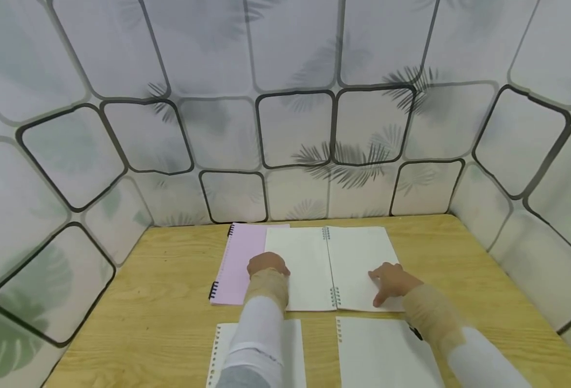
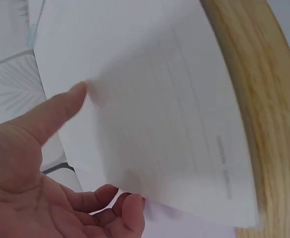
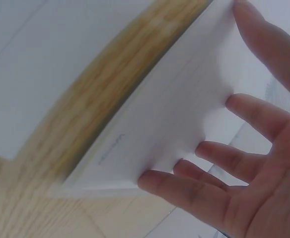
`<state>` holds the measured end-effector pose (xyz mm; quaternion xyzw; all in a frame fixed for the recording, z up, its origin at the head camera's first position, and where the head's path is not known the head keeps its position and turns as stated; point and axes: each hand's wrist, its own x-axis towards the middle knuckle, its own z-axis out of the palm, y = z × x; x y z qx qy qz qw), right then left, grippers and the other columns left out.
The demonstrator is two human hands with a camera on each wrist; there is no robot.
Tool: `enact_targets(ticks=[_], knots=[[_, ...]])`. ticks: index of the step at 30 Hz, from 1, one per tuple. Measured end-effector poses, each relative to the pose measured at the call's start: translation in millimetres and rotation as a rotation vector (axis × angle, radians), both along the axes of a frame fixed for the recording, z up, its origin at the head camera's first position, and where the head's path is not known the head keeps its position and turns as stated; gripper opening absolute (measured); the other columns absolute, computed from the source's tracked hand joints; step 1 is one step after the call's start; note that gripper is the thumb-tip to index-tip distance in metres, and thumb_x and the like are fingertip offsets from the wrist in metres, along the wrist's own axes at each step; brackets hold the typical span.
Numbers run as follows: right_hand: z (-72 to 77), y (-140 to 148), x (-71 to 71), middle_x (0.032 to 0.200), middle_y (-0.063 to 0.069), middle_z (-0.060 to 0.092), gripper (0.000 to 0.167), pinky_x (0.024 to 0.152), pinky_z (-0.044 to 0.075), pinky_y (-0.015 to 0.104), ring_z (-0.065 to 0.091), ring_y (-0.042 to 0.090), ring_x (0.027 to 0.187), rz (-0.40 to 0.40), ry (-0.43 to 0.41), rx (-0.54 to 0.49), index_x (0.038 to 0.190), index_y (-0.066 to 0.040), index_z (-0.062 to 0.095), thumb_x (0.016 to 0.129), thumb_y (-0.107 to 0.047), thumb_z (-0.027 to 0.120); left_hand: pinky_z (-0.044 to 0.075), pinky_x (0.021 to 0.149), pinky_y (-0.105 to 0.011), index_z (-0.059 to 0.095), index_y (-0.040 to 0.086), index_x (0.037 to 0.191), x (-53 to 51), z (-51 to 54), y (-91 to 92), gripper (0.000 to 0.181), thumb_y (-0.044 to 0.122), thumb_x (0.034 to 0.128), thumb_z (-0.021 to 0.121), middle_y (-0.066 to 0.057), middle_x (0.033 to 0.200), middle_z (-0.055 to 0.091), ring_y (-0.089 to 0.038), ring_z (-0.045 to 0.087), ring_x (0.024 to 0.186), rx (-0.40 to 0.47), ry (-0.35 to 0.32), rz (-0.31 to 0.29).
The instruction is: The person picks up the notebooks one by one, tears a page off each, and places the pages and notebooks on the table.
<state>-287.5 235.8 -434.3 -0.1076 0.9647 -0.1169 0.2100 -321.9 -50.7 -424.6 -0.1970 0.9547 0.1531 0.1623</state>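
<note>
A white spiral notebook (image 1: 307, 269) lies spread wide on the table, its wire binding running between two blank-looking pages. At its left edge my left hand (image 1: 268, 263) grips the page side: in the left wrist view the thumb (image 2: 70, 101) rests on the paper and the other fingers curl against the edge. My right hand (image 1: 393, 281) touches the right page with spread fingertips; the right wrist view shows these fingers (image 3: 184, 188) fairly straight on the paper. Under the notebook's left part lies a lilac sheet or cover (image 1: 239, 258) with black binding rings at its left side.
Two white hole-punched sheets or pads lie nearer me, a left one (image 1: 292, 350) partly under my left forearm and a right one (image 1: 382, 353). A small black object (image 1: 415, 332) shows beside my right wrist. Patterned walls (image 1: 295, 129) enclose the wooden table (image 1: 159, 302).
</note>
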Motion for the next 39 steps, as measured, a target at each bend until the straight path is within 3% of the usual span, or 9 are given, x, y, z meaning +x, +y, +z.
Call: enact_targets(ticks=[3,6,11,15,20,26,32,35,39], knots=[[2.0,-0.9,0.3,0.127,0.031,0.047,0.081,0.099,0.031,0.063,0.035,0.058,0.118,0.008,0.014,-0.01,0.126,0.004,0.052,0.059,-0.025,0.086,0.05,0.078,-0.043,0.066,0.002,0.105,-3.8,-2.7,4.0,0.059,0.05,0.0716,0.072,-0.016,0.109,0.065,-0.034,0.057,0.1,-0.091,-0.009,-0.072],[3.5,-1.8,1.6,0.127,0.031,0.048,0.079,0.099,0.031,0.063,0.035,0.058,0.118,0.006,0.02,-0.018,0.125,0.005,0.053,0.059,-0.024,0.086,0.05,0.074,-0.044,0.065,-0.001,0.104,-5.0,-6.7,6.8,0.061,0.049,0.0691,0.075,-0.02,0.105,0.064,-0.035,0.057,0.096,-0.109,0.007,-0.056],[2.5,-2.0,2.4,0.13,0.029,0.049,0.077,0.104,0.027,0.062,0.033,0.055,0.124,-0.011,0.004,-0.027,0.125,0.005,0.053,0.061,-0.022,0.085,0.051,0.074,-0.044,0.059,-0.011,0.107,-3.1,-10.4,8.7,0.07,0.038,0.0632,0.083,-0.03,0.105,0.055,-0.037,0.054,0.096,0.022,0.058,0.094],[-0.9,-1.2,2.8,0.132,0.028,0.049,0.077,0.105,0.027,0.061,0.033,0.053,0.125,-0.015,-0.005,-0.008,0.126,0.004,0.052,0.062,-0.023,0.084,0.05,0.074,-0.041,0.059,-0.008,0.108,-0.3,-11.5,7.2,0.072,0.038,0.0584,0.086,-0.026,0.104,0.055,-0.032,0.055,0.096,0.07,0.062,0.177],[-2.0,-1.7,2.2,0.132,0.026,0.05,0.077,0.104,0.029,0.059,0.036,0.052,0.124,-0.025,-0.022,0.009,0.127,0.003,0.052,0.063,-0.024,0.084,0.047,0.075,-0.039,0.062,-0.001,0.107,0.5,-13.0,3.9,0.072,0.045,0.057,0.084,-0.019,0.105,0.059,-0.027,0.056,0.097,0.014,0.042,0.156],[2.1,-2.3,0.4,0.132,0.025,0.05,0.077,0.104,0.029,0.059,0.037,0.05,0.124,-0.007,-0.02,0.016,0.127,0.003,0.052,0.064,-0.025,0.084,0.043,0.074,-0.041,0.053,-0.005,0.113,-1.8,-12.0,3.6,0.086,0.05,0.0547,0.084,-0.021,0.104,0.052,-0.029,0.051,0.094,-0.062,0.093,0.122],[3.2,-0.4,1.7,0.13,0.027,0.05,0.076,0.104,0.028,0.059,0.038,0.049,0.124,0.017,-0.002,0.016,0.126,0.004,0.052,0.064,-0.025,0.083,0.052,0.076,-0.046,0.054,-0.006,0.112,1.1,5.5,-5.9,0.044,0.023,0.0808,0.063,-0.019,0.109,0.062,-0.031,0.062,0.097,0.134,0.201,0.058],[1.7,1.4,0.2,0.13,0.028,0.05,0.076,0.104,0.028,0.06,0.038,0.05,0.123,0.019,0.007,0.007,0.126,0.004,0.052,0.063,-0.026,0.084,0.054,0.076,-0.043,0.058,-0.005,0.109,-0.1,23.2,-11.4,0.032,0.013,0.084,0.05,-0.018,0.111,0.063,-0.027,0.062,0.094,0.182,0.207,-0.028],[0.1,0.0,-1.0,0.131,0.029,0.049,0.077,0.103,0.03,0.06,0.037,0.052,0.122,0.012,0.004,0.001,0.127,0.003,0.052,0.063,-0.027,0.084,0.053,0.067,-0.036,0.06,-0.004,0.108,-3.6,46.7,-14.4,0.031,0.011,0.0829,0.05,-0.016,0.111,0.064,-0.023,0.058,0.084,0.185,0.213,-0.097]])
